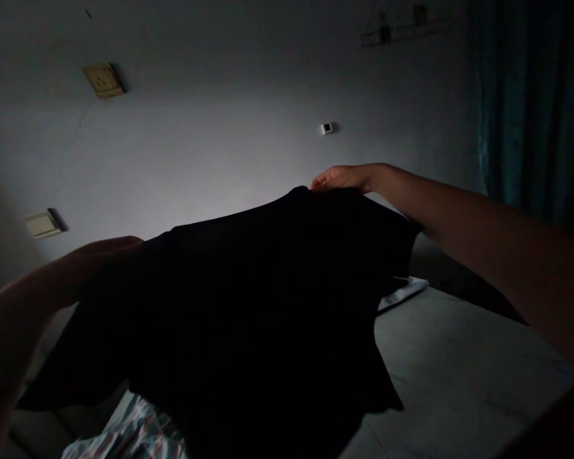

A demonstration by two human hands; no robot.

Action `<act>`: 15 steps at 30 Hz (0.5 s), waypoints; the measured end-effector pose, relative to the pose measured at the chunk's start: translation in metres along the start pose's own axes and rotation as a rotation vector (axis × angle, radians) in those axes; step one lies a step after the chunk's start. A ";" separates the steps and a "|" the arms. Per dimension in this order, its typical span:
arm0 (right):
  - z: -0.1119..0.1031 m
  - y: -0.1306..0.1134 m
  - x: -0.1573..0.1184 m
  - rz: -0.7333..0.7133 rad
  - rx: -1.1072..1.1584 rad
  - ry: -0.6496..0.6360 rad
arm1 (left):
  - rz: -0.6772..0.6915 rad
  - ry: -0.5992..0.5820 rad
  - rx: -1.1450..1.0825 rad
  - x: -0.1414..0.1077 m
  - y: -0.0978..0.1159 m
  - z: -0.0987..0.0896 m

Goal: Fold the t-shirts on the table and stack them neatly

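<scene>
A black T-shirt (249, 299) is stretched out in the air before me, its short sleeves hanging at either side. My left hand (108, 252) grips it near the left shoulder, fingers closed on the cloth. At the right shoulder my right hand (342, 177) pinches the fabric, held higher than the left, so the top edge slants up to the right. The dim light hides the shirt's folds and any print. Lower left, partly behind the shirt, lies a crumpled patterned cloth (134, 430).
A pale marble-look tabletop (449, 357) extends beneath the shirt. A flat white item with a dark edge (404, 293) lies on it. Behind are a wall socket (103, 80), a switch plate (43, 224), a small white device (327, 128), a wall rack (402, 30) and a teal curtain (530, 115).
</scene>
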State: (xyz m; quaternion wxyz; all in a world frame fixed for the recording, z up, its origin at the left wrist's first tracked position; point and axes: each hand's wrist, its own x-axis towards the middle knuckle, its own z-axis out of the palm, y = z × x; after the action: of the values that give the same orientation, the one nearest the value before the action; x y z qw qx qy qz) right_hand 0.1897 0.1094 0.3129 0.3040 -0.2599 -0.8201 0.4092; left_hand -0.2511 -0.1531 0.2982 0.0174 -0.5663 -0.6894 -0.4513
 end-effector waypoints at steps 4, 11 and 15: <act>0.053 0.095 0.062 0.077 -0.036 -0.144 | -0.223 -0.452 -0.084 0.031 -0.070 0.057; 0.193 0.318 0.118 0.125 -0.331 -0.132 | -0.182 -0.547 0.445 0.015 -0.245 0.247; 0.233 0.391 0.129 0.143 -0.426 -0.028 | -0.238 -0.551 0.592 0.005 -0.303 0.303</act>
State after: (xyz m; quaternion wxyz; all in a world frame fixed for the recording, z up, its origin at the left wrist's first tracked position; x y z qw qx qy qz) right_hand 0.0059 0.2840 -0.0864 0.2009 -0.3699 -0.8717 0.2510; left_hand -0.3464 0.0605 -0.0609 -0.0581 -0.5528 -0.8288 -0.0645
